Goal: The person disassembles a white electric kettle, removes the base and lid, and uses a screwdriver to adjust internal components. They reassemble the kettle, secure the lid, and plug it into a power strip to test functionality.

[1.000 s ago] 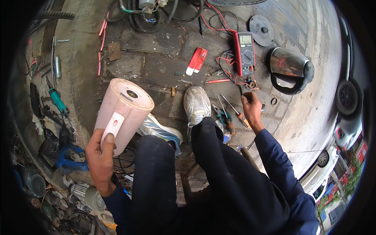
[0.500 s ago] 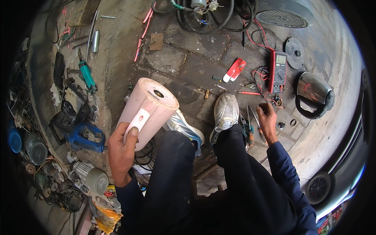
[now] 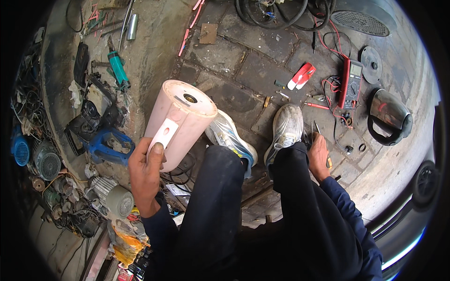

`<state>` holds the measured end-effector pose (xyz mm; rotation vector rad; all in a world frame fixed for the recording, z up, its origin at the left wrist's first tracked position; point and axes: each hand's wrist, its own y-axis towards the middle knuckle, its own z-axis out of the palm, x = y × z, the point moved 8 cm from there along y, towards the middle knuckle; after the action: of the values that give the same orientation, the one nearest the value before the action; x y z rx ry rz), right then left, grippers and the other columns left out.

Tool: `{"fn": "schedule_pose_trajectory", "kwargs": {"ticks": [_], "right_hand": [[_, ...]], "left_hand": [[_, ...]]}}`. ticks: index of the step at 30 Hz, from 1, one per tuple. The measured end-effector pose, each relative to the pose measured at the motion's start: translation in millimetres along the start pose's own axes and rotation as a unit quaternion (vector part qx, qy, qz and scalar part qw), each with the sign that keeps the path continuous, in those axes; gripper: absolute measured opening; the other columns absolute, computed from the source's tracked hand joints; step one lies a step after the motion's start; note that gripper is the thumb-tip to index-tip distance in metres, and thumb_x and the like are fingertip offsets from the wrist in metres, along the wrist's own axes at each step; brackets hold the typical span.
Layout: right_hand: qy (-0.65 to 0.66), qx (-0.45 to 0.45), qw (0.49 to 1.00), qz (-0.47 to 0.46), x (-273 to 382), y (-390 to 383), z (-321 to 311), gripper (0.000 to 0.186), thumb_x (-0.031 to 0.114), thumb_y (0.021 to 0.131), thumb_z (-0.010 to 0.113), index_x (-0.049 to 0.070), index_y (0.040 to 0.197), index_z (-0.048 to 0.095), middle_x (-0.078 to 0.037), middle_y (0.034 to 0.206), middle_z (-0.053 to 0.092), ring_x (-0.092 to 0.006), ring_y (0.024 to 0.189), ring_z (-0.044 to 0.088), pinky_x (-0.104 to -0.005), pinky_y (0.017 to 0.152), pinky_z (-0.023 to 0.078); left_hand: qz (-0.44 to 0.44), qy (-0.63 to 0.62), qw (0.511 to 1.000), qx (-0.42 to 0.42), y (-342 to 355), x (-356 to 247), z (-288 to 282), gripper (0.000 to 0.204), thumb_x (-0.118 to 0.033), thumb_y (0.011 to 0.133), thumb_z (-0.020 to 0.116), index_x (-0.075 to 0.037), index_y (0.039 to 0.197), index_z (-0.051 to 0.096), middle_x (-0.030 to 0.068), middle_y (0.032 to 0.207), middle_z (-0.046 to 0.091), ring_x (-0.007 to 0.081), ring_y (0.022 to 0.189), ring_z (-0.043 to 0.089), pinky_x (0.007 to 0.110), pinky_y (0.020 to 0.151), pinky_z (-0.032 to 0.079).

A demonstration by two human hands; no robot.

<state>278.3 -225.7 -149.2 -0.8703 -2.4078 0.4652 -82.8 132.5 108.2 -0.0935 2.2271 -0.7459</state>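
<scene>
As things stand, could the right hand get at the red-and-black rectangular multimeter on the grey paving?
Probably yes: nothing tall stands between the bare right hand, beside the orange-handled screwdriver, and the multimeter; the slim red test probe nearby lies flat on the paving.

The paving [image 3: 262,65] (grimy, dark-jointed) carries a red multimeter [image 3: 350,84], a kettle [image 3: 388,110], a grey disc [image 3: 370,64] and a red-and-white piece [image 3: 302,75].
</scene>
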Motion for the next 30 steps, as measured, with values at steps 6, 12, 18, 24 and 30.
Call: {"fn": "schedule_pose_trajectory", "kwargs": {"ticks": [6,12,18,24,30], "right_hand": [[0.056,-0.043,0.997,-0.014,19,8,-28,0.062,0.013,0.085,0.083,-0.003,0.138,0.054,-0.025,0.118,0.064,-0.0436,0.112,0.064,-0.0511,0.096,0.052],[0.098,-0.12,0.967,-0.203,120,80,-95,0.026,0.005,0.088,0.078,0.004,0.113,0.068,-0.013,0.099,0.069,-0.0345,0.096,0.066,-0.0469,0.084,0.05],[0.026,-0.008,0.965,-0.261,189,137,-27,0.025,0.015,0.088,0.081,0.004,0.103,0.063,-0.017,0.096,0.068,-0.0402,0.099,0.067,-0.051,0.084,0.054],[0.009,-0.043,0.963,-0.266,185,147,-9,0.014,0.01,0.094,0.07,0.003,0.099,0.059,-0.02,0.094,0.068,-0.0418,0.093,0.07,-0.0516,0.08,0.057],[0.015,-0.048,0.965,-0.259,178,147,-8,0.015,0.009,0.094,0.073,0.003,0.104,0.063,-0.022,0.096,0.07,-0.0447,0.09,0.071,-0.0532,0.079,0.058]], "left_hand": [[0.007,-0.003,1.0,0.004,-3,3,-4,0.037,-0.036,0.111,0.066,0.0,0.105,0.069,-0.0019,0.078,0.057,0.0061,0.071,0.048,0.026,0.065,0.037],[0.008,0.0,1.0,0.013,-2,-2,2,0.034,-0.031,0.11,0.067,0.002,0.111,0.071,-0.0002,0.081,0.06,0.0077,0.076,0.052,0.026,0.069,0.041],[0.009,-0.006,0.999,0.042,7,-17,24,0.032,-0.026,0.109,0.066,0.005,0.113,0.071,0.004,0.085,0.065,0.0116,0.082,0.058,0.03,0.074,0.047],[0.051,0.064,0.995,0.059,23,-34,55,0.023,-0.024,0.105,0.069,0.0,0.106,0.07,0.0256,0.082,0.068,0.0338,0.072,0.07,0.045,0.069,0.053],[0.1,0.106,0.986,0.08,34,-54,89,0.026,-0.025,0.105,0.069,0.0,0.112,0.073,0.022,0.086,0.073,0.0322,0.08,0.072,0.043,0.074,0.054]]}}
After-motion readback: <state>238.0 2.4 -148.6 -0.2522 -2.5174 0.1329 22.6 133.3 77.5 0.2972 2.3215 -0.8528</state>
